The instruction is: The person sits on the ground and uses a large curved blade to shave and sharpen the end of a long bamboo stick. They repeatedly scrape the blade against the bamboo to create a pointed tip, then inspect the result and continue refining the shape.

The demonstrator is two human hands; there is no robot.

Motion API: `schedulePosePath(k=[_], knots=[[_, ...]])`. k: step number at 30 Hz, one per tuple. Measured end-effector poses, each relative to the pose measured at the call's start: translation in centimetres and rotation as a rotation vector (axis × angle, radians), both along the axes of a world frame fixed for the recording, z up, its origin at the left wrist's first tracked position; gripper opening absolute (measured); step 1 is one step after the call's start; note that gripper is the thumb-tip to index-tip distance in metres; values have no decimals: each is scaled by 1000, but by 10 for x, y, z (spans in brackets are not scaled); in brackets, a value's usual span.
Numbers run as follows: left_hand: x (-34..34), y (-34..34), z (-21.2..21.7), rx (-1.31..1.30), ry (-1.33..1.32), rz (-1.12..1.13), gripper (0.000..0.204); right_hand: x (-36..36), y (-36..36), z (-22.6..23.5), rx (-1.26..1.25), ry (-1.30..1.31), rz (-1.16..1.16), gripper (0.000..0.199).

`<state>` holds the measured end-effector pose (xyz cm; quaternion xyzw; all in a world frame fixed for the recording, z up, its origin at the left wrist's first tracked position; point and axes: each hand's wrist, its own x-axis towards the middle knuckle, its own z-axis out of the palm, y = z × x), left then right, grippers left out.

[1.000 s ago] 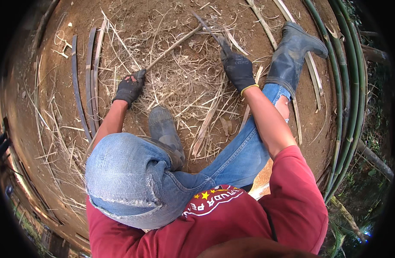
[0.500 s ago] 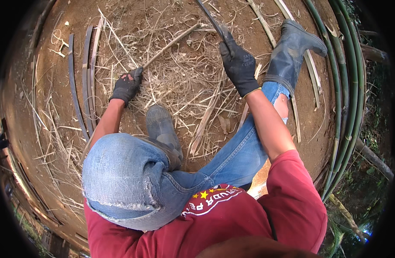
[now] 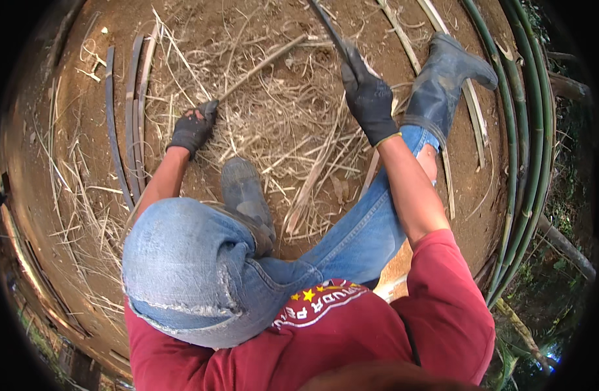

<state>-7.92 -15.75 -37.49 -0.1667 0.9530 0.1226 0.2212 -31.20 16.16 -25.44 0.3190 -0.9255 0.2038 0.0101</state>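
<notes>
Gloves cover both hands I watch. My left hand (image 3: 194, 128) is pressed around the near end of a thin stick (image 3: 263, 63) lying on far dry straw (image 3: 273, 124). My right hand (image 3: 368, 98) squeezes a dark blade (image 3: 325, 26), raised near a rubber boot (image 3: 443, 81) on the right.

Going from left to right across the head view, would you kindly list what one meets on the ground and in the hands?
Dark split strips → left hand gripping a thin stick → right hand holding a dark blade → rubber boot → green bamboo poles.
</notes>
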Motion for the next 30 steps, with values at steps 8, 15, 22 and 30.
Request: schedulePosePath(k=[8, 15, 22, 30], knots=[[-6, 6, 15, 116, 140, 136, 62, 9, -14, 21, 230, -146, -78, 50], [-5, -2, -12, 134, 176, 206, 70, -6, -3, -12, 237, 3, -30, 46], [-9, 12, 16, 250, 115, 222, 62, -2, 17, -39, 224, -26, -48, 44], [-6, 13, 21, 248, 109, 263, 58, 13, 1, 7, 348, -158, -94, 44]])
